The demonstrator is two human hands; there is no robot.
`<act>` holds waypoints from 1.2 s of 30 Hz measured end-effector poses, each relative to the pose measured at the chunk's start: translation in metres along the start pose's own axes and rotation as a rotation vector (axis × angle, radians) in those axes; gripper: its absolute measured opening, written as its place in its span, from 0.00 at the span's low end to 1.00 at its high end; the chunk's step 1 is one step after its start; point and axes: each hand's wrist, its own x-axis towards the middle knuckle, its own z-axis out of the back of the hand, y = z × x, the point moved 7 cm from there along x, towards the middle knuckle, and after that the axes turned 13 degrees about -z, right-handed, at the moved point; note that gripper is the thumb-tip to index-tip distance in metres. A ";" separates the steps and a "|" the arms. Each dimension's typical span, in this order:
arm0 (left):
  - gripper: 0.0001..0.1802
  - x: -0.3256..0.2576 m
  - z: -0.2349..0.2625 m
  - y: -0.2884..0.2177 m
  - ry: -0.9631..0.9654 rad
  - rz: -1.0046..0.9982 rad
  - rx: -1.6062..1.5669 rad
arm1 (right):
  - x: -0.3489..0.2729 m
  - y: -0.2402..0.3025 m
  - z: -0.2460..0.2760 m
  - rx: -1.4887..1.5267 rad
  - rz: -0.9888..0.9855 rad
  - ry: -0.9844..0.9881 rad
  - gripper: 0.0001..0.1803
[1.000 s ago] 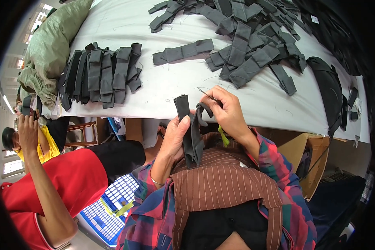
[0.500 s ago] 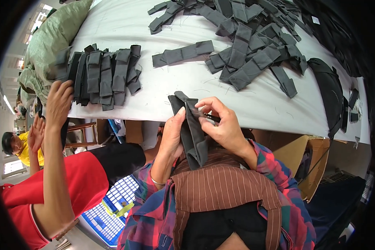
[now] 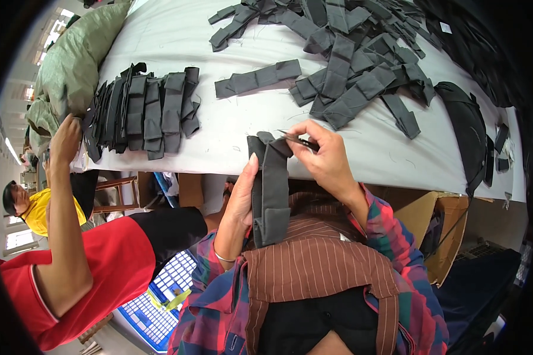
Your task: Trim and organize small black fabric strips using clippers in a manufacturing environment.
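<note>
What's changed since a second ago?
The grey strip has uncurled and looks flatter, the left hand keeping hold. The red-shirted co-worker's hand moved rightward, toward the row of strips. The right hand still holds the dark pointed tool; the loose pile stayed put.

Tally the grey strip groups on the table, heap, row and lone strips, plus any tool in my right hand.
Loose heap of grey strips: 1
Side-by-side row of grey strips: 1
Lone grey strip: 1
Pointed dark tool in your right hand: 1
Total: 4
Strips within the heap and row overlap too much to count.
</note>
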 end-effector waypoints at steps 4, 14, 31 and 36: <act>0.29 -0.002 -0.002 0.007 -0.005 0.032 -0.045 | 0.014 -0.004 0.006 0.134 -0.055 -0.018 0.04; 0.31 0.004 -0.024 -0.036 0.154 -0.099 0.233 | 0.021 -0.016 0.029 0.279 -0.115 -0.045 0.04; 0.33 0.049 -0.009 -0.266 -0.376 -1.363 1.976 | 0.010 -0.071 0.060 0.217 -0.263 -0.117 0.04; 0.25 0.104 0.117 -0.241 -0.594 -0.819 2.543 | 0.008 -0.076 0.056 0.156 -0.234 -0.123 0.04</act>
